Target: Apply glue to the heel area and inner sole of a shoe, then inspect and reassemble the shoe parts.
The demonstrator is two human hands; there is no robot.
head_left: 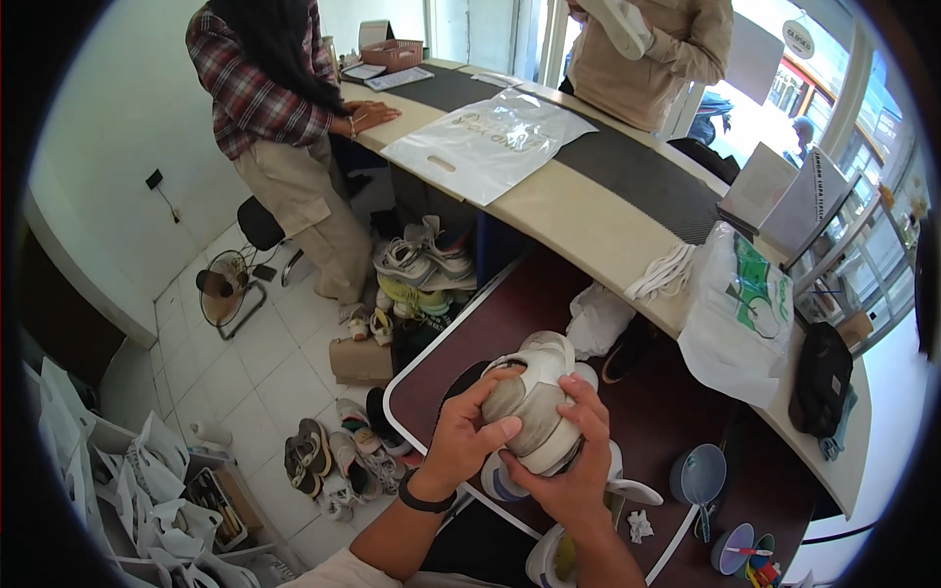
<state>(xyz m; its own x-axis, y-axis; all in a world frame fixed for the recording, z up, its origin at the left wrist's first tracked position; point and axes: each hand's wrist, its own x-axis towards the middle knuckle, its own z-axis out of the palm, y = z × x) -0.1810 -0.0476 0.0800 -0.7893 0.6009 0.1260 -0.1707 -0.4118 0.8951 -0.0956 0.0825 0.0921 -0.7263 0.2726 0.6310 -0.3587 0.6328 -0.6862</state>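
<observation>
A white-and-grey sneaker is held up between my two hands, above a dark red table. My left hand grips its left side, thumb resting on the grey area. On the opposite side, my right hand wraps its fingers over the sneaker with the thumb underneath. Parts of other white shoes show below and beside my hands, one of them a shoe near my right forearm. A crumpled white tissue lies right of that forearm.
A blue-grey bowl and a purple cup stand at the right. Beyond the table runs a long counter bearing a white plastic bag and white shoelaces. Shoes cover floor spots. Two people stand by the counter, one holding a white shoe.
</observation>
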